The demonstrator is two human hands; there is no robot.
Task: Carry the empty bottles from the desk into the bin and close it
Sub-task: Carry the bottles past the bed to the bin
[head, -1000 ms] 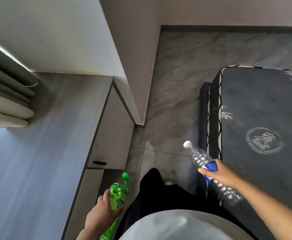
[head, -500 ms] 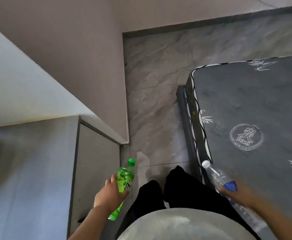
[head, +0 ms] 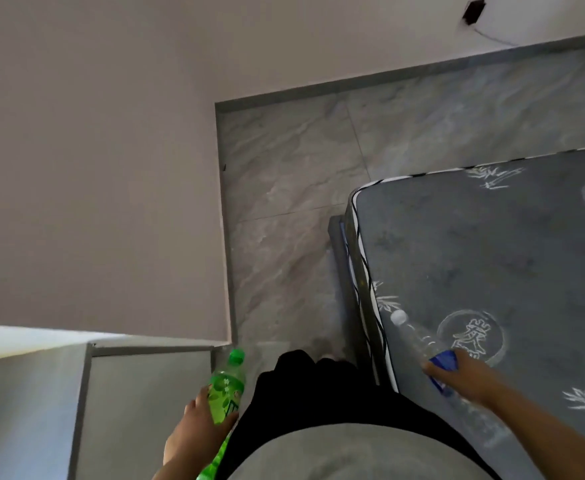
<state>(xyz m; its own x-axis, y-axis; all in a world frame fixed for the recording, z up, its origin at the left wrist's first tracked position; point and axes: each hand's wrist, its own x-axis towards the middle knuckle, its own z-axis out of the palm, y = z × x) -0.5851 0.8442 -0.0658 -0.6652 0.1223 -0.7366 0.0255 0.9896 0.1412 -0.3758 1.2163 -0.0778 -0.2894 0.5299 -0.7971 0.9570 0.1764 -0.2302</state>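
Note:
My left hand grips a green soda bottle around its middle, green cap pointing away from me, beside the desk's end panel. My right hand holds a clear water bottle at its blue label, white cap pointing forward, above the edge of the mattress. Both bottles look empty. The bin is not in view.
The grey desk fills the lower left, its end panel next to my left hand. A dark mattress on a low frame takes up the right. A strip of grey marble floor runs ahead between wall and mattress.
The view has swung right and away from the desk; more floor and wall show ahead. Both hands keep their bottles, the right one now lower over the mattress edge.

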